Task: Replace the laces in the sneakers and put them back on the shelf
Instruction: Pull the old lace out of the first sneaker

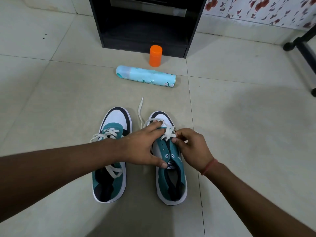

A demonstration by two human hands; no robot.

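Two teal, white and black sneakers stand side by side on the tiled floor, toes pointing away from me. The left sneaker (111,182) is laced with a white lace. The right sneaker (172,182) has a white lace (140,110) only through its front eyelets; one free end trails toward the far side. My left hand (145,147) lies across the right sneaker, thumb on the tongue, fingertips pressing the lace near the toe. My right hand (191,147) pinches the lace at the sneaker's right eyelets. The black shelf (147,28) stands open straight ahead.
A light-blue spray can (145,76) lies on its side between the sneakers and the shelf. An orange-capped container (155,55) stands upright at the shelf's base. A black furniture leg (306,53) is at the far right, under a floral cloth (266,11).
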